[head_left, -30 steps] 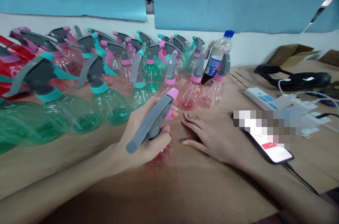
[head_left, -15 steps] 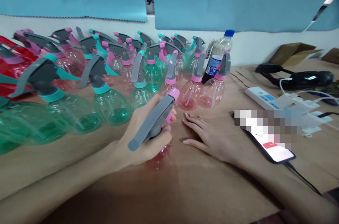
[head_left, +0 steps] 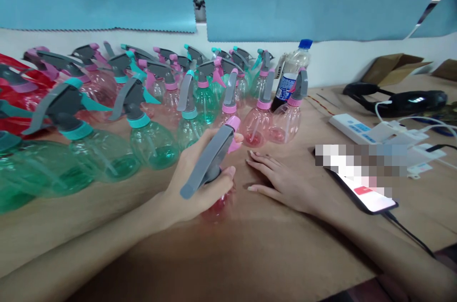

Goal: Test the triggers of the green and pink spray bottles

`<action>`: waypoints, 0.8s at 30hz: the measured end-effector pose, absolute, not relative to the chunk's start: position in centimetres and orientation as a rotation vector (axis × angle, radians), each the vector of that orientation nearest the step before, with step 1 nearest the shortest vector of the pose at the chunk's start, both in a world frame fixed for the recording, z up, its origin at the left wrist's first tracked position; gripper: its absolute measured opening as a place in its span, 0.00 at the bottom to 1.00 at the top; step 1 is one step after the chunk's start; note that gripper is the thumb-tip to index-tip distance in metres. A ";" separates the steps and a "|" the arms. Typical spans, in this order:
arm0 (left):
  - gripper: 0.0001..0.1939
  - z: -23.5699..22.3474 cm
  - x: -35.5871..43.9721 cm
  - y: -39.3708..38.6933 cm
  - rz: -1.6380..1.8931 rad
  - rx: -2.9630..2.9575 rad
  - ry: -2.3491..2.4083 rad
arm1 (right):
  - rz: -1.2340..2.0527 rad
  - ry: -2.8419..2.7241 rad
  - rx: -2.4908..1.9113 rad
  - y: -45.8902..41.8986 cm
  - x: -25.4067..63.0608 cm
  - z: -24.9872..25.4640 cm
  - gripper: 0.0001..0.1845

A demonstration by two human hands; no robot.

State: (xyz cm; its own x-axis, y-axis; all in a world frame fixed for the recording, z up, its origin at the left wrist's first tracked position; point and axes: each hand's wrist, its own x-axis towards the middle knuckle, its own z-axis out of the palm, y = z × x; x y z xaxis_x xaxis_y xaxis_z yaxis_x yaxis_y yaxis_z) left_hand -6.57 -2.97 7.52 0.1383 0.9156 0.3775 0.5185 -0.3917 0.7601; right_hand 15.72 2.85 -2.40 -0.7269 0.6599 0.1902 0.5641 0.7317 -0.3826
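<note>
My left hand (head_left: 200, 183) is wrapped round the neck and trigger of a pink spray bottle (head_left: 218, 210) with a grey sprayer head and pink nozzle. Its nozzle points away from me, and my fingers hide much of the neck. My right hand (head_left: 282, 178) lies flat on the table (head_left: 271, 249), fingers stretched out, holding nothing. Just beyond the hands stand a pink spray bottle (head_left: 256, 126) and another pink one (head_left: 285, 123). A green spray bottle (head_left: 153, 147) is left of my left hand.
More green and pink spray bottles (head_left: 103, 164) fill the left and back. Behind the pink ones stands a drink bottle (head_left: 287, 81) with a blue cap. To the right lie a lit phone (head_left: 371, 202) on a cable, a white power strip (head_left: 352, 128), black headphones (head_left: 410, 100) and a cardboard box (head_left: 392, 69).
The left hand and its spray bottle have shifted slightly right, and the fingers at the trigger have moved a little. The right hand stays in place. The view has shifted slightly.
</note>
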 end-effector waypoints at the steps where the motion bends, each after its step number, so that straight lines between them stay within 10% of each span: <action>1: 0.19 7.5 -6.6 -3.0 1.143 1.967 1.370 | 0.432 -2.621 -0.950 2.9 15.7 -2.4 0.36; 24: 0.20 6.2 -0.5 -1.9 1.211 1.805 1.085 | 0.892 -2.435 -0.903 -1.8 18.2 3.0 0.51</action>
